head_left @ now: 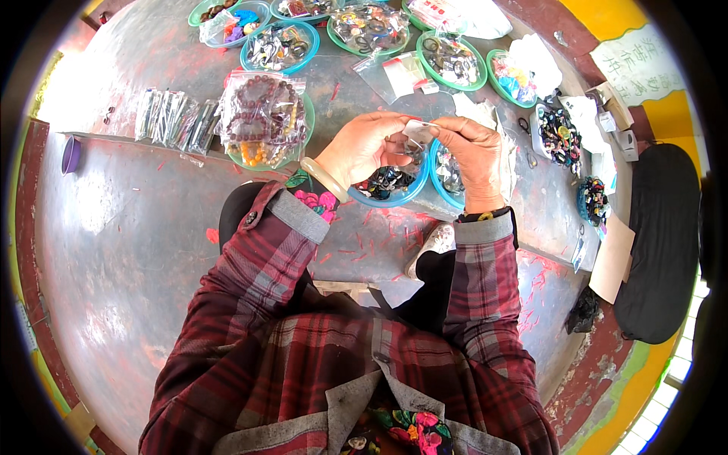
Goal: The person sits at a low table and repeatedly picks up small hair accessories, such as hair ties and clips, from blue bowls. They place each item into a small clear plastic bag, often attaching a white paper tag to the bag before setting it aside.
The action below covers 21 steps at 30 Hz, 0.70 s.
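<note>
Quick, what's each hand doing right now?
Left hand: closed, pinching the small clear plastic bag.
Right hand: closed, pinching the same bag from the other side, above the blue bowls.

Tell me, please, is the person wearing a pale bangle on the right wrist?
No, the pale bangle sits on the left wrist, just behind the left hand; the right hand has only a dark band at its cuff.

Two hands are working at centre, two blue-rimmed bowls [394, 193] are sitting beneath them, and about seven more bowls [280, 47] are lining the floor toward twelve o'clock.
</note>
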### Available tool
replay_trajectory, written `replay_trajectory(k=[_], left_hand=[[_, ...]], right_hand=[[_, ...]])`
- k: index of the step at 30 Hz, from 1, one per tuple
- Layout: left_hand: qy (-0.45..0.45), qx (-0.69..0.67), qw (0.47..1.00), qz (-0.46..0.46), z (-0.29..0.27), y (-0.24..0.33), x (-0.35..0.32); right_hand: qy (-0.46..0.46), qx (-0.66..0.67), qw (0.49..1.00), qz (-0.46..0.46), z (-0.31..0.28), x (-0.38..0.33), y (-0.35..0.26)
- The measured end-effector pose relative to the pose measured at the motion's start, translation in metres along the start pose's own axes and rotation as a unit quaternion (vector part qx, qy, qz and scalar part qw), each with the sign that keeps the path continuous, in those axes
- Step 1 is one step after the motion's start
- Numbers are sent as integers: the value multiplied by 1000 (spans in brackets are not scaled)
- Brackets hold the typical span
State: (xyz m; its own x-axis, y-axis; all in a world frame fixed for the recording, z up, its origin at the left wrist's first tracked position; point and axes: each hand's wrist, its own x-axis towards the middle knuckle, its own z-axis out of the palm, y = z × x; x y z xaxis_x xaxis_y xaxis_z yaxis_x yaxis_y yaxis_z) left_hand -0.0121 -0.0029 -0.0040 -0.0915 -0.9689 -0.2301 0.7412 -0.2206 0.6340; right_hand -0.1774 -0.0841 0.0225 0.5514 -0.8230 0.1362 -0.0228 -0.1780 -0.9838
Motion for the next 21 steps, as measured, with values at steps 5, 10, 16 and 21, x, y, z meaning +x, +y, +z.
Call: replay_trajectory(k=[5, 10, 16, 21], left_hand=[[8, 1, 1000, -10, -2, 0, 1], [2, 13, 1000, -10, -1, 0, 2], [13, 1, 1000, -5, -4, -2, 3], [42, 9, 999, 27, -6, -5, 4]], right_hand=[[-18, 34, 999, -25, 2, 0, -2], [-32, 15, 998, -44, 0, 3, 0], [1, -39, 998, -39, -2, 4, 5], [8, -132, 990, -57, 0, 3, 2]])
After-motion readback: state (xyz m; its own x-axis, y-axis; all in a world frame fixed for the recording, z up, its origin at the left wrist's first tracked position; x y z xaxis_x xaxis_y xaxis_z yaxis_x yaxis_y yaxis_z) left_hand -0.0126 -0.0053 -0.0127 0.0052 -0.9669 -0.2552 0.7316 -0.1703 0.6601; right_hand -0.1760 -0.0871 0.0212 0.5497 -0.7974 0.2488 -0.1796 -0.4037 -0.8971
